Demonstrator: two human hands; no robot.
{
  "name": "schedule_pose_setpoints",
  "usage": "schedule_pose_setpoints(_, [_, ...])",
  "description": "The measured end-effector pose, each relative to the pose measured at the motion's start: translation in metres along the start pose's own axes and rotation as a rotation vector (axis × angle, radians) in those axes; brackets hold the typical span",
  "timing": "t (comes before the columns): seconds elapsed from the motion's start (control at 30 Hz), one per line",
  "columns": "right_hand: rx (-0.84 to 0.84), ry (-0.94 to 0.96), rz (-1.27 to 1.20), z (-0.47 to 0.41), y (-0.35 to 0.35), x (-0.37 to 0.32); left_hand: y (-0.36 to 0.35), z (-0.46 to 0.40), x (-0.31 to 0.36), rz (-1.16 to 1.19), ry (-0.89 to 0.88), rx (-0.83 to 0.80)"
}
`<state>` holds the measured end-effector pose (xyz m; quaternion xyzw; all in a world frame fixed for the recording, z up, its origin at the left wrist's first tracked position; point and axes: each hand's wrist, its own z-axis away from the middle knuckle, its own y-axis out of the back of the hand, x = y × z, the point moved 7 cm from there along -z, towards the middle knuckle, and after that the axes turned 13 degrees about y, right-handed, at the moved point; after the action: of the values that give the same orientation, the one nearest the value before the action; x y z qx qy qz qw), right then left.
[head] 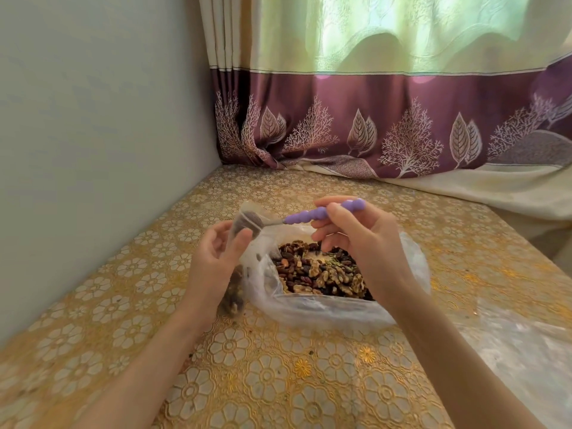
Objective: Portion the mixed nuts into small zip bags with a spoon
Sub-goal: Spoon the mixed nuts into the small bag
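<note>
The spoon (322, 213)'s bowl is disappearing inside the clear small zip bag (247, 222) that the left hand (216, 255) is gripping, while the right hand (356, 239) is pinching its beaded purple handle above the wrinkled plastic bag (309, 308) of mixed nuts (322, 274) lying on the floral-embossed desk (247, 382).

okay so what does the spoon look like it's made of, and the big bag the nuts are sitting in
Spoon: the beaded handle is matte lilac, probably plastic or silicone; the thin grey neck going into the small zip bag looks like metal. The bowl is hidden. Big bag: thin, clear, soft plastic film, judging by its crinkles, shine and the mixed nuts visible inside.
</note>
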<state>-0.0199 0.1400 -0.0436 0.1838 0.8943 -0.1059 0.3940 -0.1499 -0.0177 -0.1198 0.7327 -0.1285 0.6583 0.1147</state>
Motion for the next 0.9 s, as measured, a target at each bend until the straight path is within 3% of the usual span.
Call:
schedule_pose_setpoints(0.2, [-0.014, -0.003, -0.002, -0.002, 0.005, 0.002, 0.004, -0.002, 0.0, 0.054, 0.012, 0.006])
schedule_pose_setpoints(0.33, [0.211, -0.077, -0.21, -0.002, 0.022, 0.009, 0.005, 0.0, 0.004, 0.064, 0.001, 0.031])
schedule_pose_setpoints(0.43, [0.383, -0.104, -0.21, -0.001, 0.041, 0.015, 0.007, 0.001, 0.007, 0.084, 0.003, 0.046])
schedule_pose_setpoints(0.5, [0.425, -0.075, -0.108, -0.001, 0.054, 0.015, 0.008, 0.001, 0.008, 0.09, 0.004, 0.063])
schedule_pose_setpoints(0.7, [0.305, 0.025, 0.436, -0.002, 0.073, 0.017, 0.011, 0.0, 0.008, 0.074, -0.011, 0.092])
schedule_pose_setpoints(0.9, [0.368, -0.046, 0.518, 0.002, 0.094, 0.023, 0.018, -0.001, 0.012, 0.063, -0.045, 0.148])
